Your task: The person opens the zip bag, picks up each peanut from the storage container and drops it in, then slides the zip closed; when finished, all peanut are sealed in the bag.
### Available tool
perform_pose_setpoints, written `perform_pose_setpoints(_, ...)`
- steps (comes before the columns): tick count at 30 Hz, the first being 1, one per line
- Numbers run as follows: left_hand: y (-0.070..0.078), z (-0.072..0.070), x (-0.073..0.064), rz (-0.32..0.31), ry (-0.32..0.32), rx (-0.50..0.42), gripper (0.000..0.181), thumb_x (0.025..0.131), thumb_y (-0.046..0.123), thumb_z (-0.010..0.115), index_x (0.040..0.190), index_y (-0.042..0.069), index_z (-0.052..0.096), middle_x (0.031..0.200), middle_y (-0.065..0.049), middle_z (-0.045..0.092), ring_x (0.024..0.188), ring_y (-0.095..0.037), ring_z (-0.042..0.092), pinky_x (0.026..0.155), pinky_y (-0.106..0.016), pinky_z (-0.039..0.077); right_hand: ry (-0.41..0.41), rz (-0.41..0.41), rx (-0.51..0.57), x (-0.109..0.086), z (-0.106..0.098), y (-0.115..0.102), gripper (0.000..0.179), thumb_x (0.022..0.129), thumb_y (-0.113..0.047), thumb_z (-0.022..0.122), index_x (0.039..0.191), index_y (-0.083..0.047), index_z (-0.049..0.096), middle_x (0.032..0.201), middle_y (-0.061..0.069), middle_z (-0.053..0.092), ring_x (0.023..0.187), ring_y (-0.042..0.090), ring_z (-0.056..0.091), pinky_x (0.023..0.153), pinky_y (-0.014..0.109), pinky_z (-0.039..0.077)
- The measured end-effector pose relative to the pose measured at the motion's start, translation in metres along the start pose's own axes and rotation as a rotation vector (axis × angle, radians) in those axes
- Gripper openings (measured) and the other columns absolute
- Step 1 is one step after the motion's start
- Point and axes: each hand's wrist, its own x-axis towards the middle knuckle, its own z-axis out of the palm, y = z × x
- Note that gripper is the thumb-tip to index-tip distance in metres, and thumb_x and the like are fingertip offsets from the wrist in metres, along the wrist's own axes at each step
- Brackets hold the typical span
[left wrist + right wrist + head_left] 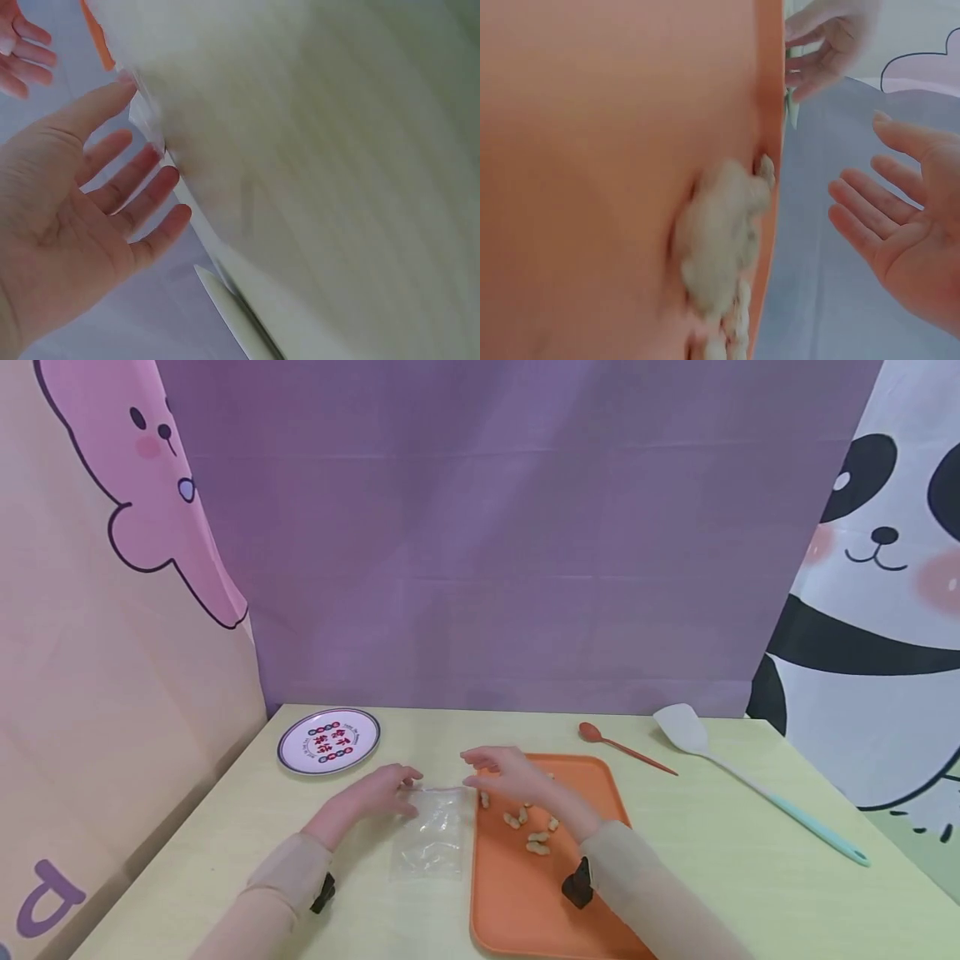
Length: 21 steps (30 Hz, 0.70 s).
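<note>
A clear zip bag (pixel 431 835) lies flat on the table, its reddish closure strip toward the far side. My left hand (pixel 382 791) is at the bag's upper left corner, thumb and fingers spread apart, fingertips right at its edge. In the left wrist view that hand (pixel 82 202) shows its palm with loosely bent fingers. Over the far left of the orange tray (pixel 510 902) hovers my right hand (pixel 513 772), its fingers relaxed and holding nothing. Several unshelled peanuts (pixel 537 848) lie on the tray, partly hidden under my right hand and forearm.
At the back left sits a white plate (pixel 330 742) with red lettering. A red-brown spoon (pixel 590 732) lies behind the tray's right side. Farther right is a long spatula (pixel 682 728) with a turquoise handle. A purple curtain (pixel 495 543) hangs behind the table.
</note>
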Motion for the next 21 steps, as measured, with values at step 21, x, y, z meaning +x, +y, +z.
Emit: perform_pose_setpoints(21,0.011,0.000,-0.002,0.141,0.018,0.177,0.005,0.084,0.004,0.067,0.084,0.009,0.065,0.075,0.002,0.055,0.071,-0.012,0.047,0.070,-0.029,0.045,-0.126,0.099,-0.022,0.021,0.026,-0.008,0.035,0.089,-0.008,0.062,0.124,-0.004,0.060,0.100,0.006,0.069,0.095,0.021,0.064,0.069,0.026,0.051)
